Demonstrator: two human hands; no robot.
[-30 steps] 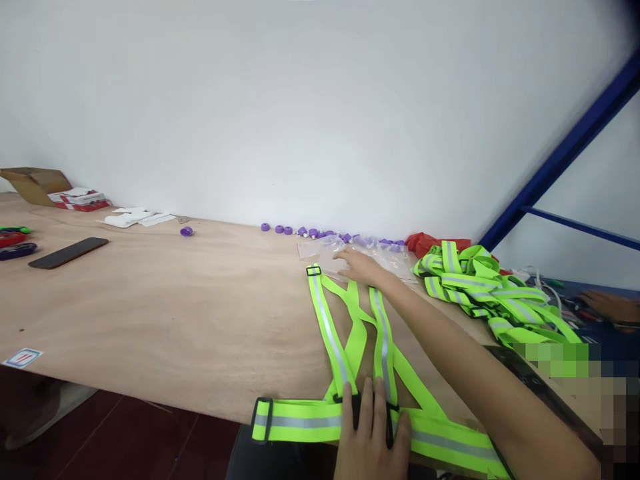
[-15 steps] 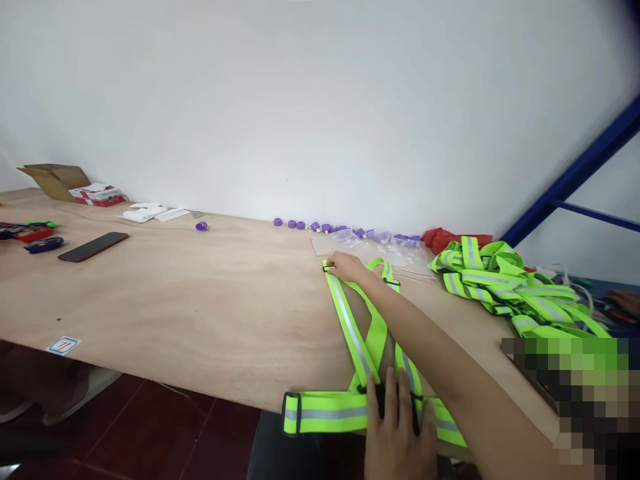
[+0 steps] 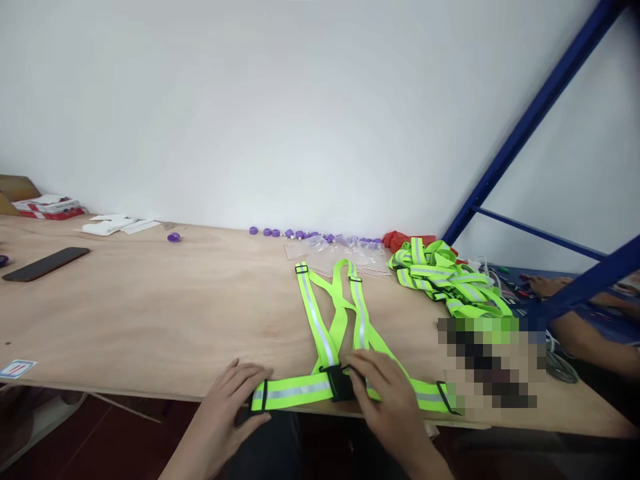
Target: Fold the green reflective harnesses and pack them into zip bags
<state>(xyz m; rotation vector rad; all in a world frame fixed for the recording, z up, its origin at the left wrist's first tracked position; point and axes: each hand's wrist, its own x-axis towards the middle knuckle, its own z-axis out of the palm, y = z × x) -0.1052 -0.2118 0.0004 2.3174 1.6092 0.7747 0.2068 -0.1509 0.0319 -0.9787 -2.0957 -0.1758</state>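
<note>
A neon-yellow reflective vest point(image 3: 313, 313) of elastic straps with silver stripes lies on the wooden table, its waist belt along the front edge. Two shoulder straps run toward the wall, each with a black slider. At the belt's left end, my left hand point(image 3: 227, 410) is open, its fingers above the belt and its thumb below, near a black slider point(image 3: 265, 395). My right hand point(image 3: 387, 400) is closed over the belt just right of the black centre buckle point(image 3: 341, 385), fingers bent onto the straps. It hides part of the belt's right half.
A heap of similar vests point(image 3: 445, 277) lies to the right, beside red material point(image 3: 397, 240). Clear plastic bags point(image 3: 335, 252) and several purple pieces point(image 3: 267, 232) line the wall. A dark flat slab point(image 3: 47, 264) sits left. Another person's arm point(image 3: 595, 340) is at right, beyond a blue frame point(image 3: 530, 120).
My right hand has come back from the far left shoulder strap to the buckle. My left hand has moved from the buckle to the belt's left end. The view has swung right.
</note>
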